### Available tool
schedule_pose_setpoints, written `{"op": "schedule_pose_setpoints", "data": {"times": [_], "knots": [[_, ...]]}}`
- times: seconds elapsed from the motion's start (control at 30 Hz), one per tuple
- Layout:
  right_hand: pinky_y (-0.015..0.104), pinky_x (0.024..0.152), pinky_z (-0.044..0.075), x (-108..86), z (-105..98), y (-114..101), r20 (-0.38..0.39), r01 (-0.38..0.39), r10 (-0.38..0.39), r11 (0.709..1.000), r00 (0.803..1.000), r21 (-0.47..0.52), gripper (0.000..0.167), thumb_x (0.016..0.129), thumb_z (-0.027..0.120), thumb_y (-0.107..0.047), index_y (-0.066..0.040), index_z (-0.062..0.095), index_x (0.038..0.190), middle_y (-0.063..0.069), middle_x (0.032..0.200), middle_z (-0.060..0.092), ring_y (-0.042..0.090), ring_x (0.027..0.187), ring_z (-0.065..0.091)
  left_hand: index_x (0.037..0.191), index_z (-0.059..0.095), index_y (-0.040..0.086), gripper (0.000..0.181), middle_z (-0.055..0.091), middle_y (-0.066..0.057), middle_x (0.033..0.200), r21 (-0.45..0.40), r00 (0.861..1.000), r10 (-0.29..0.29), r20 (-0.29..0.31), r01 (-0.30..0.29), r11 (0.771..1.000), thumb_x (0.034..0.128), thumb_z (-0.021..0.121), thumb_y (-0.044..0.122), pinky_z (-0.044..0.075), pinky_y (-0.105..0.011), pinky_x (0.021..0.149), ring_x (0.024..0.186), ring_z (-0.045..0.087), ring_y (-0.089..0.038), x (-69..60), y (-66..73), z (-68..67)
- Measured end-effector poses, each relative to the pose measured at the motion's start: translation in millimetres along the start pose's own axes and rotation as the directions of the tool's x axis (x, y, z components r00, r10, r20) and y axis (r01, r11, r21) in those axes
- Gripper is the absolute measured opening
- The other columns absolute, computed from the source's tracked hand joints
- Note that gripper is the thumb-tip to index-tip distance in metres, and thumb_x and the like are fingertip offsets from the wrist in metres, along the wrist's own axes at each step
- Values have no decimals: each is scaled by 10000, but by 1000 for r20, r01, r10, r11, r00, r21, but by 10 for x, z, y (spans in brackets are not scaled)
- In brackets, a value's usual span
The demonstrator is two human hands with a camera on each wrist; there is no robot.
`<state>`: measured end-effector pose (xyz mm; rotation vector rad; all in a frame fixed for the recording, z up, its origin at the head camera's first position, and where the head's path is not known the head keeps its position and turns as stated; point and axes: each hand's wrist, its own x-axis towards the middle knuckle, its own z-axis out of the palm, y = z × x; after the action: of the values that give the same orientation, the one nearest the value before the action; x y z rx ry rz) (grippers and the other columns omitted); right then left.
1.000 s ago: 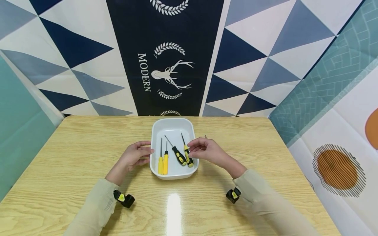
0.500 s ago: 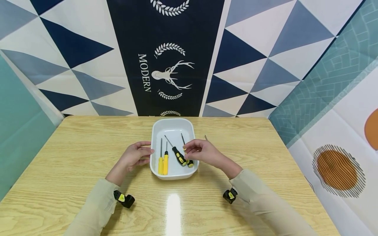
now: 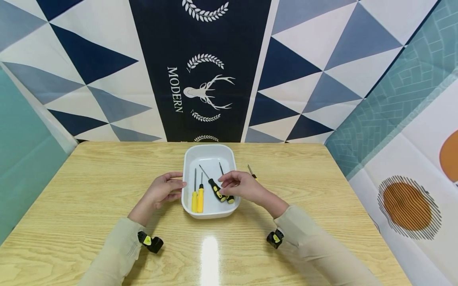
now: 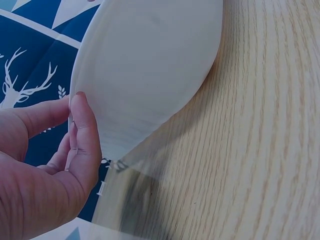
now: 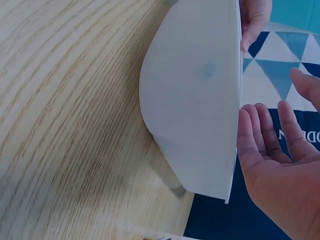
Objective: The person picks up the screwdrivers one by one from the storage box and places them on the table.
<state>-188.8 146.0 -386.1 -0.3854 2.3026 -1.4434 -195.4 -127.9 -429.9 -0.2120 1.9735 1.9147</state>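
A white plastic tray [image 3: 187, 159] stands on the table with several screwdrivers in it. On its left side lie two with yellow handles, a left yellow screwdriver [image 3: 194, 201] and a right yellow screwdriver [image 3: 200, 198]. Right of these are a slanted black-and-yellow screwdriver [image 3: 216, 188] and another black-and-yellow screwdriver [image 3: 230, 199], partly hidden under my right hand. My left hand [image 3: 166, 188] holds the tray's left rim, thumb over it and fingers outside. Reaching over the right rim, my right hand [image 3: 247, 186] has loosely bent fingers above the black-and-yellow handles, nothing visible between them.
Outside the tray, on the wooden table [image 3: 107, 174], another screwdriver [image 3: 252, 171] shows its shaft and part of its handle behind my right hand. A patterned cloth [image 3: 200, 79] hangs at the table's far edge. Both wrists carry small black cameras.
My right hand has moved left, farther over the tray, toward the slanted black-and-yellow handle. More of the screwdriver outside the tray now shows. My left hand keeps its place on the rim.
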Motion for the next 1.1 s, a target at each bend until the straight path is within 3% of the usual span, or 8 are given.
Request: {"op": "schedule_pose_setpoints", "data": {"times": [0.53, 0.9, 1.1], "knots": [[210, 700, 506, 58, 160, -71, -20, -54, 53, 998, 998, -26, 378, 795, 748, -179, -35, 632, 1125, 38, 929, 620, 124, 824, 568, 1367, 405, 41, 557, 598, -16, 1025, -7, 1000, 7, 8, -7, 1000, 874, 652, 127, 580, -239, 704, 805, 661, -115, 0, -10, -8], [230, 688, 503, 127, 270, -86, -70, -154, 150, 986, 986, -57, 301, 802, 744, -225, -109, 665, 1068, 22, 906, 614, 118, 788, 560, 1361, 415, 56, 549, 601, -11, 1017, -5, 1000, -4, 8, 4, 1000, 873, 653, 133, 578, -228, 685, 809, 666, -119, -9, 8, -3], [243, 679, 499, 156, 330, -89, -86, -163, 158, 985, 984, -51, 333, 798, 742, -236, -89, 663, 1087, 16, 892, 619, 111, 763, 557, 1362, 413, 52, 548, 603, -11, 1015, -14, 1000, -8, 5, 8, 1000, 874, 651, 127, 577, -222, 679, 799, 664, -114, -2, 1, -3]]}}
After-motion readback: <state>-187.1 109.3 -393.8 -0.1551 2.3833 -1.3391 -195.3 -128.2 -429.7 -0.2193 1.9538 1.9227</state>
